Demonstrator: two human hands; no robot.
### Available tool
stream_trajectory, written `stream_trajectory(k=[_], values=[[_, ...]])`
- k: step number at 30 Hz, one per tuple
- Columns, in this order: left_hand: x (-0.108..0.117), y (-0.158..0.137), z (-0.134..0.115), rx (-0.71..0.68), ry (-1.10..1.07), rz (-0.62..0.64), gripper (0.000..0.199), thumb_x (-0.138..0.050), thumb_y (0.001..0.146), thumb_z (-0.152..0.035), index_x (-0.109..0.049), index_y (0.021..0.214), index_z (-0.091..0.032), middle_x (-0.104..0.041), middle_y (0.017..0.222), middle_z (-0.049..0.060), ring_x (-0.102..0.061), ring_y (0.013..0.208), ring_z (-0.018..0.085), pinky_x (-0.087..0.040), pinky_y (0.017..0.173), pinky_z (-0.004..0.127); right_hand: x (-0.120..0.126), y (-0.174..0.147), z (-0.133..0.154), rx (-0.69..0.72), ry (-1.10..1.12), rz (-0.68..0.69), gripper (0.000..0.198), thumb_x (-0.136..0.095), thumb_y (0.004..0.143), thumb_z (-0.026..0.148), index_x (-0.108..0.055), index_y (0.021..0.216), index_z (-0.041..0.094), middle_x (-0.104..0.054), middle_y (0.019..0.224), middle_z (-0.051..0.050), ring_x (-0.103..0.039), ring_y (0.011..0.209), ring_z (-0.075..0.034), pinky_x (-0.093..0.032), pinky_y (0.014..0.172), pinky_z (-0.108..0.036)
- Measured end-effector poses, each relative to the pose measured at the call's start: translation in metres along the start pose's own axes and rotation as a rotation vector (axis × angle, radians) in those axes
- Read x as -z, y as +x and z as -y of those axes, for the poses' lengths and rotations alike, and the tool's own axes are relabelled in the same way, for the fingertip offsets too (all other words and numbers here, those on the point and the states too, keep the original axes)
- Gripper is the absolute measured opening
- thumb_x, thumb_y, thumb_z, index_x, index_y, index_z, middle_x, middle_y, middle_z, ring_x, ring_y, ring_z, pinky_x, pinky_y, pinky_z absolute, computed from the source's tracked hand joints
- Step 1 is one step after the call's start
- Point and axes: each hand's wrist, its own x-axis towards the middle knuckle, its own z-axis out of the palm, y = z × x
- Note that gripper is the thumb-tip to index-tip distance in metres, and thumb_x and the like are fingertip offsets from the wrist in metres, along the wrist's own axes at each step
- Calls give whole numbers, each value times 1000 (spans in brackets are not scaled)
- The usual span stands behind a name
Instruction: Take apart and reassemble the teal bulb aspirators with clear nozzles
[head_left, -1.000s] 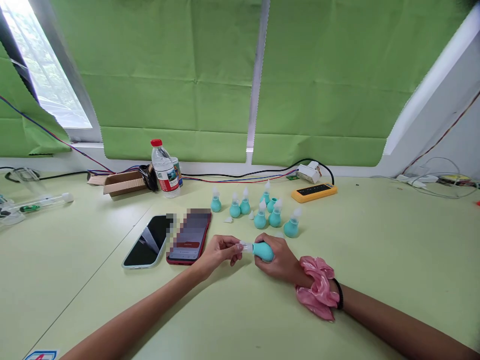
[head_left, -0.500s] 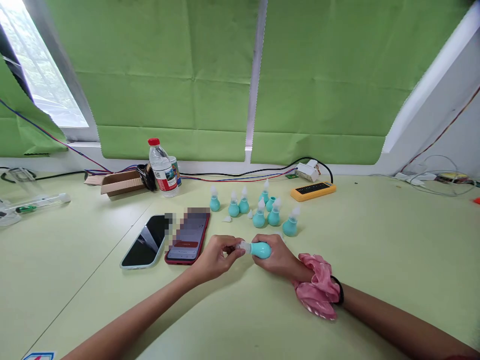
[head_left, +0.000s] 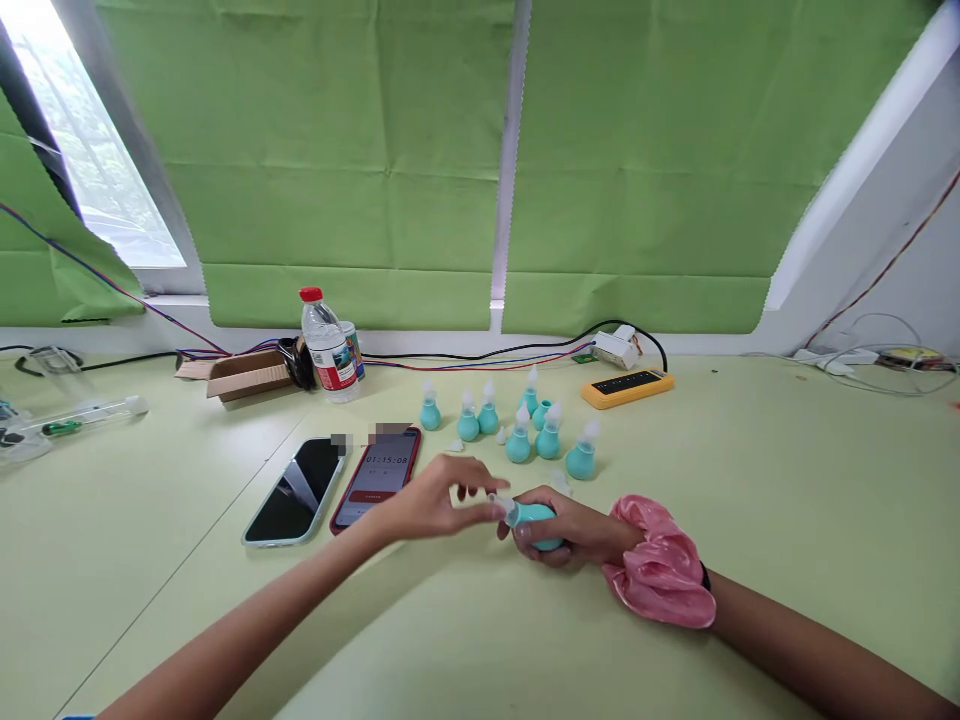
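Note:
Low over the table's middle, my right hand (head_left: 574, 528) is wrapped round the teal bulb of a nasal aspirator (head_left: 536, 520), which lies nearly level with its clear nozzle (head_left: 507, 508) pointing left. My left hand (head_left: 442, 497) has its thumb and index finger on either side of that nozzle; its other fingers are bent and loose. Behind the hands stand several similar teal nasal aspirators (head_left: 517, 445), most with clear nozzles upright. One teal bulb (head_left: 543, 412) among them shows an open top without a nozzle. Small clear pieces (head_left: 560, 483) lie nearby, partly behind my right hand.
Left of my hands lie a red-cased phone (head_left: 379, 485) showing a timer and a phone in a pale case (head_left: 294, 495). Farther back are a water bottle (head_left: 330, 350), an open cardboard box (head_left: 251, 375) and a yellow-edged power strip (head_left: 628, 389). Cables (head_left: 465, 362) run along the wall.
My right hand has turned and come slightly nearer with the aspirator, whose nozzle now tilts up to the left. My left hand's fingers have spread somewhat, still at the nozzle.

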Motion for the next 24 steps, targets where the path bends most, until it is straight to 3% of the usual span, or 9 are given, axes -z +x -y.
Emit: stream_trajectory(k=[2, 5, 9, 13, 16, 18, 20, 24], values=[[10, 12, 19, 122, 118, -50, 35, -38, 81, -38, -58, 100, -16, -62, 87, 7, -54, 71, 15, -39, 61, 21, -1, 0, -3, 63, -1, -53, 24, -53, 73, 34, -54, 82, 12, -46, 56, 4, -28, 34, 1, -17, 32, -15], [12, 29, 52, 393, 698, -71, 32, -43, 77, -37, -63, 86, -13, -61, 80, 11, -53, 83, 23, -39, 71, 30, -1, 2, -8, 103, -20, -154, 26, -54, 73, 35, -54, 83, 12, -48, 57, 2, -34, 35, -1, -21, 33, -15], [0, 42, 77, 431, 756, -8, 23, -54, 69, -31, -63, 72, -11, -60, 72, 13, -54, 81, 28, -40, 68, 36, -1, 3, -13, 113, -1, -242, 27, -54, 72, 36, -54, 84, 12, -50, 56, 1, -39, 40, -3, -23, 35, -15], [-5, 40, 70, 394, 721, -11, 18, -55, 68, -28, -62, 74, -12, -60, 81, 12, -53, 85, 26, -41, 70, 35, 0, 3, -13, 131, -16, -341, 27, -56, 70, 37, -55, 79, 12, -50, 55, 1, -39, 40, -3, -24, 36, -15], [-1, 30, 52, 330, 530, -24, 22, -54, 70, -31, -58, 85, -16, -61, 82, 4, -56, 77, 16, -44, 69, 27, 2, 3, -14, 143, -68, -469, 28, -58, 67, 38, -56, 75, 12, -49, 56, 1, -39, 41, -4, -25, 35, -15], [2, 23, 41, 274, 125, -19, 25, -58, 67, -32, -57, 84, -13, -63, 78, 3, -58, 71, 13, -46, 66, 23, 3, 4, -16, 153, -115, -514, 28, -59, 65, 38, -56, 74, 12, -48, 56, 1, -38, 40, -4, -25, 35, -15], [3, 17, 35, 257, -182, 6, 29, -63, 62, -32, -59, 81, -11, -63, 75, 4, -58, 67, 14, -47, 62, 22, 3, 5, -19, 168, -167, -509, 28, -59, 65, 38, -56, 72, 11, -47, 54, 2, -36, 40, -4, -25, 34, -16], [-1, 12, 34, 303, -423, 46, 31, -68, 55, -30, -64, 77, -9, -64, 67, 6, -58, 58, 13, -46, 54, 21, -1, 8, -22, 193, -259, -476, 27, -58, 65, 38, -55, 66, 12, -46, 50, 3, -34, 37, -3, -25, 35, -17]])
